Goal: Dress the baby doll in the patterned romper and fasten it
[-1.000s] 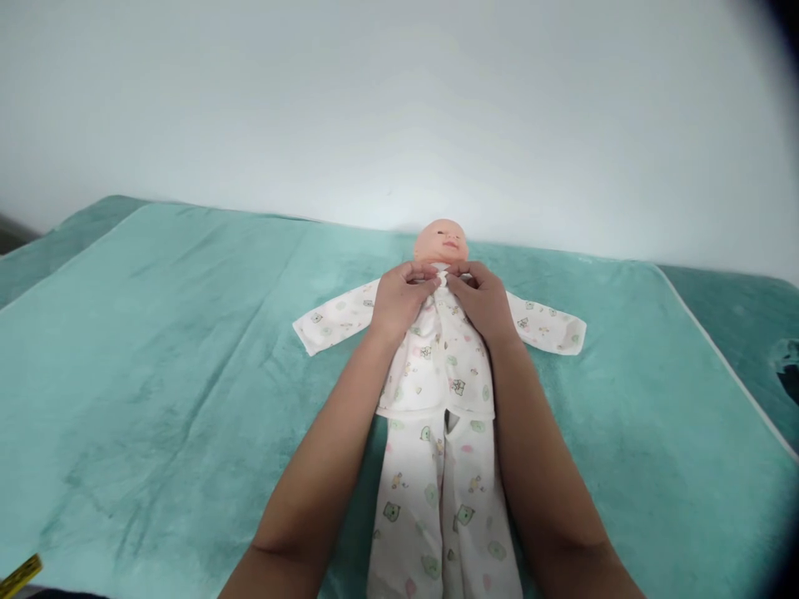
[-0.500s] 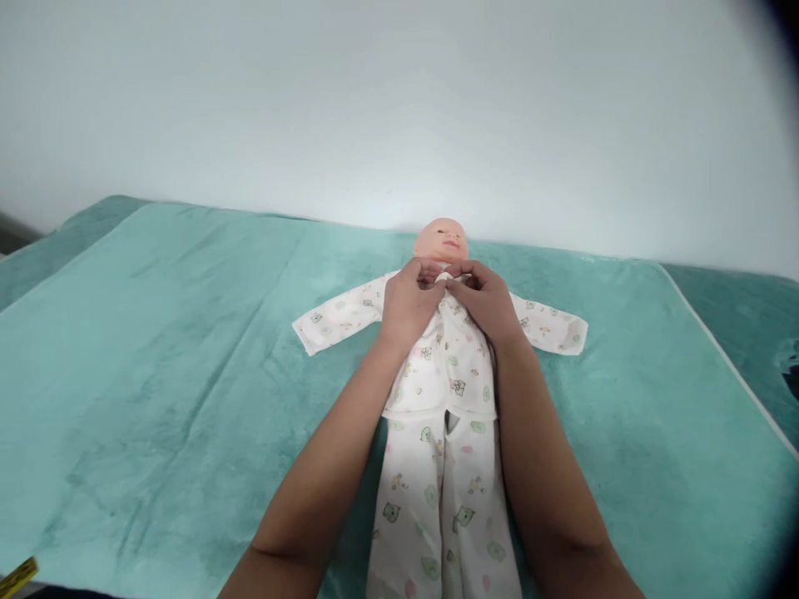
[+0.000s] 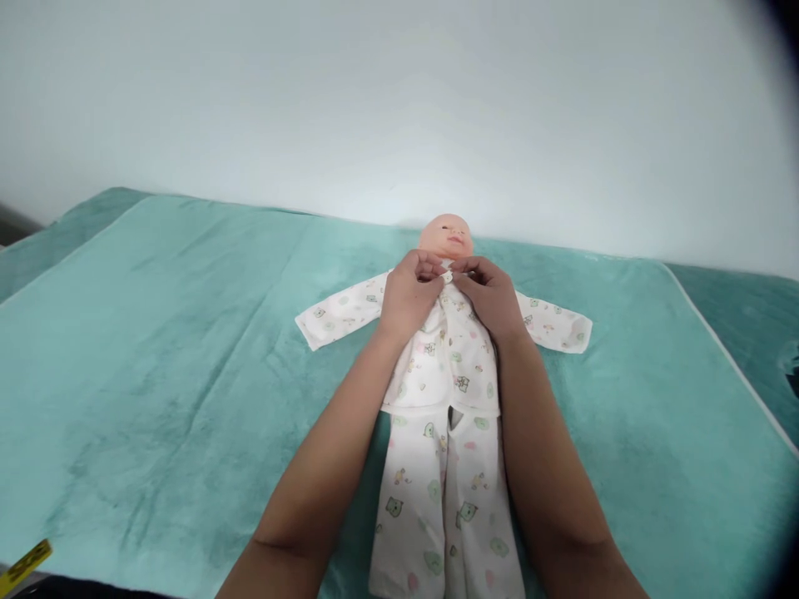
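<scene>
A baby doll lies on its back, head toward the wall, dressed in a white printed shirt and matching trousers. Both of my hands meet at the doll's neck. My left hand pinches the left side of the shirt collar with curled fingers. My right hand pinches the right side of the collar, and the two grips touch at a small white fastening just under the chin. The shirt's sleeves spread flat to either side.
A teal plush blanket covers the bed, with its white-piped edge at the right. A pale wall rises right behind the doll's head. A yellow strip shows at the bottom left corner.
My hands stay pinched at the collar and have shifted slightly, fingers working closer together at the fastening. The view has tilted a little; the doll has not moved.
</scene>
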`<control>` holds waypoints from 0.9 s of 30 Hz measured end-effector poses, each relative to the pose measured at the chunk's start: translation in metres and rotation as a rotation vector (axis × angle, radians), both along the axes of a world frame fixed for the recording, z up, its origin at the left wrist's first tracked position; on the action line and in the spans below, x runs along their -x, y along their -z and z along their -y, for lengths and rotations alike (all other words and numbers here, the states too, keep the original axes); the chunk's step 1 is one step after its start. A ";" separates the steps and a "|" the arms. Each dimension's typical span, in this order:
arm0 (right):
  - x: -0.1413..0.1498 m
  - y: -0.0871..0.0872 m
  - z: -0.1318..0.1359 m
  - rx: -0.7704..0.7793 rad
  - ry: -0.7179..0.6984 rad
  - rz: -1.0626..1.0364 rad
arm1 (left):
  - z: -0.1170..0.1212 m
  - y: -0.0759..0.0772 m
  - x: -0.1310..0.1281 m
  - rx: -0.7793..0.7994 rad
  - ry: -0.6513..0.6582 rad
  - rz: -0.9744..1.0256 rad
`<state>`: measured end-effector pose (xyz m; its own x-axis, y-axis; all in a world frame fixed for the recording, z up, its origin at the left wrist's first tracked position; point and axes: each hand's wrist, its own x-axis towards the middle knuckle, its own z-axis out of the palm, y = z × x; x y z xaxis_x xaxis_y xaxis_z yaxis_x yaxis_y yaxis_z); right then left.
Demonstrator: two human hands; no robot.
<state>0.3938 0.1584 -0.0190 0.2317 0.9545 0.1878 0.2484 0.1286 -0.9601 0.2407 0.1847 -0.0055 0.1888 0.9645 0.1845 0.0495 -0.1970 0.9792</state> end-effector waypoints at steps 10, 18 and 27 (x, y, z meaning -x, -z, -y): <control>0.003 0.000 -0.001 0.036 0.059 0.011 | -0.008 0.008 0.007 -0.095 0.114 -0.105; 0.001 -0.002 0.000 0.020 -0.002 0.020 | -0.010 0.013 0.006 -0.065 0.135 -0.099; 0.001 -0.004 0.002 0.034 0.012 0.059 | -0.006 0.007 0.002 -0.073 0.055 -0.079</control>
